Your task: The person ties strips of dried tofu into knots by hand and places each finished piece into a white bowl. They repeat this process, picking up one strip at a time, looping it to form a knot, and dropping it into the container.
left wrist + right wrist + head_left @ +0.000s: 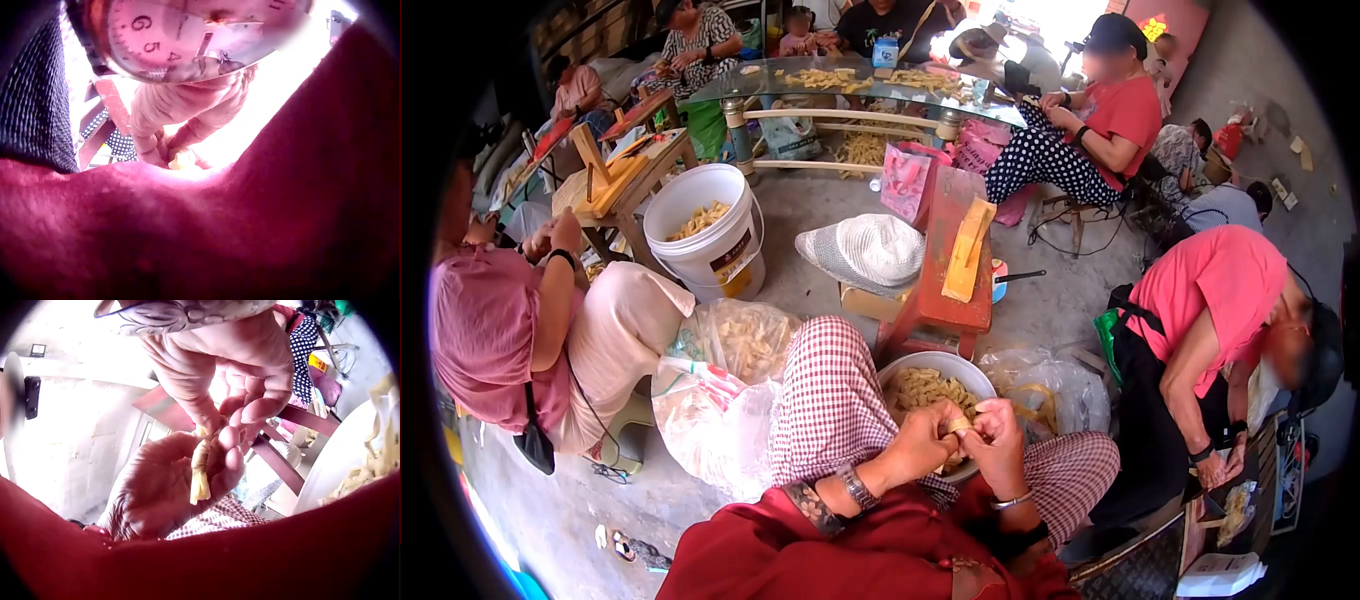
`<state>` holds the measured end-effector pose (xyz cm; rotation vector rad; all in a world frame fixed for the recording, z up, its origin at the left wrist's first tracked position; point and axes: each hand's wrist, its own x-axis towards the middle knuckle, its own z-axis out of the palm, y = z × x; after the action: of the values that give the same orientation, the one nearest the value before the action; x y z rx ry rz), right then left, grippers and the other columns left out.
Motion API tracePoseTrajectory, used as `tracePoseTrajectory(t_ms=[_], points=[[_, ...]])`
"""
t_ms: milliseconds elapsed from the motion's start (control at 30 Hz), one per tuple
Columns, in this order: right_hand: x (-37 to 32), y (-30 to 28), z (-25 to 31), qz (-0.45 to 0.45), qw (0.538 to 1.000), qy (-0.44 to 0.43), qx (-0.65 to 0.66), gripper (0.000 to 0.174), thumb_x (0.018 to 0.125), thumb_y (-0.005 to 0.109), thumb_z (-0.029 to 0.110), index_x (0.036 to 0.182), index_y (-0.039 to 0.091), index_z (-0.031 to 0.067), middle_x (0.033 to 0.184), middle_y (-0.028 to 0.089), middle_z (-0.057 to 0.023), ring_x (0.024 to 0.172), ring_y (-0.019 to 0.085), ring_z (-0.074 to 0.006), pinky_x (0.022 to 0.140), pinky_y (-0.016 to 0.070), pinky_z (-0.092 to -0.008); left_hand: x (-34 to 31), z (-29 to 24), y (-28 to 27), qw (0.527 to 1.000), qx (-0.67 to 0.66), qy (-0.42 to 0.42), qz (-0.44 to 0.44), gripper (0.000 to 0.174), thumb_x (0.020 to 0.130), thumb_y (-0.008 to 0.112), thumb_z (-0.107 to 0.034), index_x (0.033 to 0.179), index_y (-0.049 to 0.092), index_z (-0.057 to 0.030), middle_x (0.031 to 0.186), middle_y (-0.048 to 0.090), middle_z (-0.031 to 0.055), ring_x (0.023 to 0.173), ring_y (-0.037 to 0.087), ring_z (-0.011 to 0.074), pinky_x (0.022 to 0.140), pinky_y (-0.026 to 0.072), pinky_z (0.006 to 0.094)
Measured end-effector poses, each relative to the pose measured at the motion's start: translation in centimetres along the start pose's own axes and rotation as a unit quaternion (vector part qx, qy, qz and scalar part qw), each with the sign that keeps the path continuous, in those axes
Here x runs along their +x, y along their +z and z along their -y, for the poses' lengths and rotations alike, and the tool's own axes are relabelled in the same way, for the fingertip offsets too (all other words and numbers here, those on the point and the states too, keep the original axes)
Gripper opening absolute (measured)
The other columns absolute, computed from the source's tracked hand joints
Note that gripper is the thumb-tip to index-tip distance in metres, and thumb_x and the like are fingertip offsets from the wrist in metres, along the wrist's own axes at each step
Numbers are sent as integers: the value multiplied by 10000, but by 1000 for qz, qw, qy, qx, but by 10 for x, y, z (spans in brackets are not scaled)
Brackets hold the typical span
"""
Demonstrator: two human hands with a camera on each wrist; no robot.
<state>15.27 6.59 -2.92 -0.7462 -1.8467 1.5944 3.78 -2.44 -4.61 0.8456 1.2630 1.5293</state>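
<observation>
Both hands meet above a white basin [974, 372] of pale yellow folded pieces [930, 386]. My left hand [922, 440] holds a small pale yellow strip [957, 425] between thumb and fingers. From the other side, my right hand [998, 448] pinches the same strip. In the right wrist view the strip [200, 474] lies across the fingers of the left hand [164, 484], its flared end hanging down, while the right hand's [231, 381] fingertips touch its upper end. The left wrist view shows the left hand [187, 109] with a bit of the strip [183, 160] at its fingertips.
Beyond the basin stands a red bench [945, 230] with a yellow wooden tool [970, 250]. A white bucket [690, 195] and plastic bags [720, 425] are at the left, another clear bag [1080, 388] at the right. Several people sit around a glass table [790, 80].
</observation>
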Motion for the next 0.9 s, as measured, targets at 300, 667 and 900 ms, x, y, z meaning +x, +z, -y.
tracePoseTrajectory(t_ms=[300,667,900], points=[[-6,8,-15,-17,998,19,-52,119,820,606,-14,876,506,17,669,538,0,574,520,-61,491,425,-210,-9,-19,5,984,174,16,-45,218,794,531,42,987,438,-4,771,562,65,697,574,96,580,478,255],[-5,1,-26,8,999,42,-15,132,812,582,-13,907,500,28,752,544,-17,625,519,-66,558,449,-215,-6,-6,8,954,272,96,-76,292,751,575,-3,986,403,-17,747,558,197,689,591,331,598,463,383],[-10,-8,-6,141,978,105,109,155,868,516,25,1021,489,25,774,574,-34,637,558,-86,561,457,-213,-3,6,-9,968,206,133,-63,94,849,530,21,904,464,-18,703,543,84,626,572,147,522,464,291]])
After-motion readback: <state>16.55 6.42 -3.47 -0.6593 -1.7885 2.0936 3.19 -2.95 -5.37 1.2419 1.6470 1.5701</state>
